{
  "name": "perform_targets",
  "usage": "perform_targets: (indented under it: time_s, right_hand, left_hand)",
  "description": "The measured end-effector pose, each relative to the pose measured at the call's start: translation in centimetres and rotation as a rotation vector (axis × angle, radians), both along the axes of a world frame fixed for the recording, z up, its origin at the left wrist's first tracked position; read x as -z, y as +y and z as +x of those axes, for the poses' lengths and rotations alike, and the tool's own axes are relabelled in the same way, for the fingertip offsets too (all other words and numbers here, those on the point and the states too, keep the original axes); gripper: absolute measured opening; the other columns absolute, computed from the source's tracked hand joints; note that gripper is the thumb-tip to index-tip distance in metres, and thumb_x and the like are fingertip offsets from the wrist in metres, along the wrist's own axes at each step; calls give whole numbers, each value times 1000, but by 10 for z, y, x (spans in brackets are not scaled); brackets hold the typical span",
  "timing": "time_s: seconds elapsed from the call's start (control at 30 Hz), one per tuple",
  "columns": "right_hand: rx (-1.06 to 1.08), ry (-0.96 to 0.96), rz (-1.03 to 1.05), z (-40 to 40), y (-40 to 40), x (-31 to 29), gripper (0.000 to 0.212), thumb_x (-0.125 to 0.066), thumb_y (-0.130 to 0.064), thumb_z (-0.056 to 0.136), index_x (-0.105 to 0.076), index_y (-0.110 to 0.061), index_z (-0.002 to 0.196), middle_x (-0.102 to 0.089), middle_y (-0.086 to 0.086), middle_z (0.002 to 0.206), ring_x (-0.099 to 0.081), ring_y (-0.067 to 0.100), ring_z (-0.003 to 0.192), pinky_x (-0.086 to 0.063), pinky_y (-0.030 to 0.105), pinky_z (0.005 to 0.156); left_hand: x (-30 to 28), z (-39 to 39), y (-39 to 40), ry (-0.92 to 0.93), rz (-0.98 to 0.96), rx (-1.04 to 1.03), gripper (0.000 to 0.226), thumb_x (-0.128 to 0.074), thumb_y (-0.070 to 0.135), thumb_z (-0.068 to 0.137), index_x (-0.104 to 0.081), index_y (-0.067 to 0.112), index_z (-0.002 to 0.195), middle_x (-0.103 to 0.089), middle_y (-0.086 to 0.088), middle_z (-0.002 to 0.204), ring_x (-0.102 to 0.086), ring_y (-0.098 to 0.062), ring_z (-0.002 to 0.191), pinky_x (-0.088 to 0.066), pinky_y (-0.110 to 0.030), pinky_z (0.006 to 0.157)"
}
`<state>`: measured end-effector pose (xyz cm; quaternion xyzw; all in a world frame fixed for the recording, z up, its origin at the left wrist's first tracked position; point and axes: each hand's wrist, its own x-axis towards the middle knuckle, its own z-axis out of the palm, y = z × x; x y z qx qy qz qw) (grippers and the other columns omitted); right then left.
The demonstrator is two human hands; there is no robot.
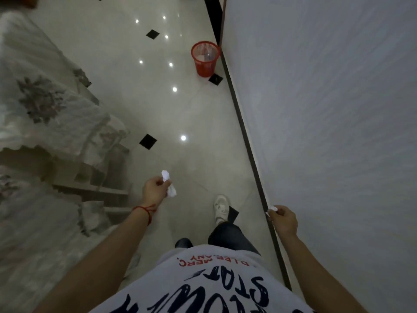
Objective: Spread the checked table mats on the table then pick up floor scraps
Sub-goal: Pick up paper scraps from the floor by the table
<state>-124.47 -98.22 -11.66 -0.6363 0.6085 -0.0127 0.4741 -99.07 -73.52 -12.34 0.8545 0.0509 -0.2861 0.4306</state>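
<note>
My left hand (154, 188) is closed around crumpled white paper scraps (169, 184), which stick out above and below the fingers. My right hand (283, 219) is closed on a small white paper scrap (272, 208) that pokes out at the fingertips, close to the wall's dark skirting. Both arms reach forward over a glossy pale tiled floor (180, 114). No checked table mats show in this view.
A red mesh waste basket (205, 58) stands ahead by the wall's skirting (246, 141), with some litter inside. A white wall (327, 109) runs along the right. A sofa with a floral lace cover (45, 114) fills the left. My white shoe (221, 207) is stepping forward.
</note>
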Motion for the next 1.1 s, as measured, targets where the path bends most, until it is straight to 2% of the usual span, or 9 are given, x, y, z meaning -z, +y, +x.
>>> perform_targets:
  time_s: [0.13, 0.23, 0.53, 0.63, 0.73, 0.9, 0.97, 1.03, 1.1]
  right_hand:
    - [-78, -26, 26, 88, -65, -5, 13, -59, -8, 86, -65, 0, 95, -64, 12, 81, -60, 27, 77, -50, 36, 81]
    - [-165, -73, 12, 159, -107, -15, 4, -59, -11, 86, -62, -9, 85, -64, 11, 79, -62, 28, 78, -51, 40, 83]
    - [-308, -118, 8, 351, -178, -19, 6, -58, -11, 87, -61, -10, 82, -63, 11, 79, -60, 24, 75, -49, 35, 78]
    - [-313, -91, -1, 407, -191, -15, 4, -58, -12, 88, -60, -10, 85, -62, 10, 80, -58, 21, 69, -46, 28, 72]
    - [-320, -66, -11, 458, -208, -15, 12, -57, -15, 89, -63, -5, 85, -62, 12, 77, -55, 18, 65, -39, 19, 58]
    - [-302, -67, -11, 539, -244, -23, 9, -55, -11, 90, -61, -7, 84, -60, 9, 79, -54, 21, 73, -35, 15, 56]
    - [-284, -61, -2, 565, -258, -23, 7, -56, -10, 90, -62, -6, 87, -60, 8, 80, -54, 19, 70, -36, 17, 57]
    - [-263, -58, 12, 589, -272, -20, 8, -56, -11, 89, -62, -6, 89, -62, 9, 81, -57, 23, 75, -39, 23, 62]
    - [-252, -41, 23, 615, -288, -14, 12, -56, -13, 89, -63, -4, 90, -64, 10, 82, -60, 26, 78, -40, 23, 62]
  left_hand:
    - [3, 42, -39, 13, 33, -49, 35, -61, 14, 85, -46, 10, 53, -51, -15, 58, -55, -25, 67, -52, -53, 77]
    - [8, 71, -56, 64, 70, -82, 31, -61, 20, 86, -53, 2, 61, -58, -23, 65, -60, -31, 68, -52, -52, 79]
    - [17, 186, -86, 124, 122, -283, 32, -61, 15, 85, -45, 7, 59, -52, -13, 61, -53, -23, 65, -52, -45, 72]
    - [24, 246, -99, 115, 146, -276, 37, -61, 14, 85, -42, 7, 55, -51, -15, 58, -52, -23, 62, -52, -45, 71]
    - [17, 317, -124, 104, 128, -270, 38, -59, 10, 86, -39, 9, 54, -47, -11, 57, -48, -21, 61, -48, -39, 67]
    - [-3, 445, -186, 15, 80, -170, 39, -58, 14, 87, -42, 10, 52, -46, -11, 55, -46, -20, 58, -39, -30, 61]
    - [-13, 490, -218, -25, 42, -170, 41, -60, 13, 86, -40, 12, 50, -45, -10, 56, -46, -19, 58, -44, -32, 61]
    - [-20, 533, -252, -42, -8, -171, 43, -62, 13, 83, -38, 15, 48, -43, -9, 53, -49, -20, 61, -54, -43, 69]
    - [-21, 573, -284, -56, -40, -160, 42, -64, 13, 82, -39, 16, 48, -43, -8, 52, -51, -20, 63, -56, -52, 73]
